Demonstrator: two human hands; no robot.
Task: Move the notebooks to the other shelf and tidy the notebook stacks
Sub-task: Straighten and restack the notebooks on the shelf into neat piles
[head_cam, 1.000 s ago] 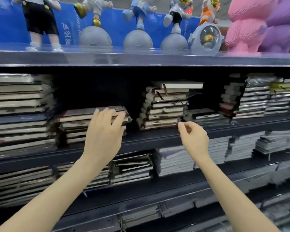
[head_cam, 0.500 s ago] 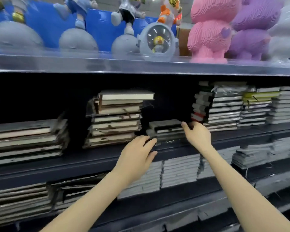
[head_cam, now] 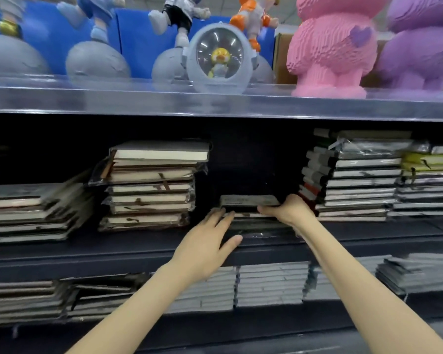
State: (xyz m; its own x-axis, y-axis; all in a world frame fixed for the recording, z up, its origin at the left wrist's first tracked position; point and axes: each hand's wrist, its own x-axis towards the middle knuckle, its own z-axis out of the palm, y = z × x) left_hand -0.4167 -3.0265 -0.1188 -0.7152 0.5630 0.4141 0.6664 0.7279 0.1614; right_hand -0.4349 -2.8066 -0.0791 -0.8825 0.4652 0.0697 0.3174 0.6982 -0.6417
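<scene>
A short stack of dark notebooks (head_cam: 251, 200) lies on the middle shelf (head_cam: 138, 241) between two taller stacks. My right hand (head_cam: 289, 209) holds its right end, thumb along the front edge under the top notebook. My left hand (head_cam: 210, 241) lies with straight fingers against the stack's left front corner. A taller stack of brown-covered notebooks (head_cam: 151, 185) stands to the left, its upper books skewed. A tall stack of dark notebooks (head_cam: 353, 175) rises on the right.
A low leaning stack (head_cam: 31, 213) sits at far left. Grey notebook stacks (head_cam: 269, 284) fill the shelf below. Toy figures on grey domes (head_cam: 97, 60), a round capsule toy (head_cam: 219, 57) and a pink figure (head_cam: 327, 47) line the top shelf.
The view has swung right, and both hands have moved right to the short middle stack. My left hand left the far-left stack and now touches this one; my right hand took hold of its right end.
</scene>
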